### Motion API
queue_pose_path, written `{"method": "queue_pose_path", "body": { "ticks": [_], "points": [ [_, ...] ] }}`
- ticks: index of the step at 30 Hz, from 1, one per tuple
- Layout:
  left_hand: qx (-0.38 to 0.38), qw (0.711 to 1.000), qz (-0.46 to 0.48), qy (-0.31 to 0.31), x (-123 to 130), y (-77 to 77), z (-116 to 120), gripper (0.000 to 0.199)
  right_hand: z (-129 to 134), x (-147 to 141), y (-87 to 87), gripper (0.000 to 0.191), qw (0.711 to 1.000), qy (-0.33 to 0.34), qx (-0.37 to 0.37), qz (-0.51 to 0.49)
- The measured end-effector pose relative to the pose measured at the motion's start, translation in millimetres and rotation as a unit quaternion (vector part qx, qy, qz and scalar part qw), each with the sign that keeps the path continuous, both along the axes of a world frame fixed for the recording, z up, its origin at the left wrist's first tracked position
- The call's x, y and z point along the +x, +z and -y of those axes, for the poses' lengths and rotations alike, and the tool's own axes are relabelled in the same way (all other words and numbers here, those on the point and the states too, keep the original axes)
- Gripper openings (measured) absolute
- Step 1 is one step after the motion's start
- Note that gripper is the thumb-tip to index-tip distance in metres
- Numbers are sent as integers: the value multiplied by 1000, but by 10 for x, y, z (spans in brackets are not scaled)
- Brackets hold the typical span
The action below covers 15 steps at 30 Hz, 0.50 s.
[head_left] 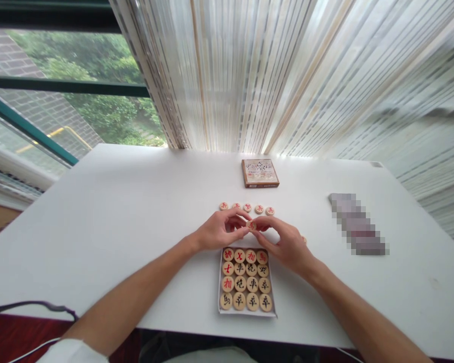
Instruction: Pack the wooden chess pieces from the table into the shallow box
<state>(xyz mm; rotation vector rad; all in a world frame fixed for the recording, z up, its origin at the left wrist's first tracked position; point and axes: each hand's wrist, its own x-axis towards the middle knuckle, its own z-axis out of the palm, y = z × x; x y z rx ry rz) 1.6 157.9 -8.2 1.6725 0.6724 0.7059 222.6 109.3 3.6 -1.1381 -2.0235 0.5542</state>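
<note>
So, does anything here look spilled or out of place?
Nothing looks spilled or broken. Pieces in the tray sit in neat rows, though some characters are turned askew. One piece shows beside the right hand, apart from the row of five. The item farther right is pixelated, so I can't judge it.

Room, home-like: striped curtain [249, 75], twelve to three o'clock; green-framed window [68, 86] onto trees [106, 113], ten o'clock; white table [155, 201], six o'clock; reddish floor [7, 338], eight o'clock.
</note>
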Motion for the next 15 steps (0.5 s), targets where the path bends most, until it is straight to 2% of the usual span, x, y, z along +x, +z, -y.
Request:
{"method": "queue_pose_path", "body": {
  "ticks": [6,15],
  "points": [
    [-15,1000,10,-13,-11,-5,-12,33,2,2,-7,15,1000,2,0,-6],
    [-17,1000,-6,4,17,-7,-23,30,3,-34,-21,12,1000,20,15,-9]
  ]
}}
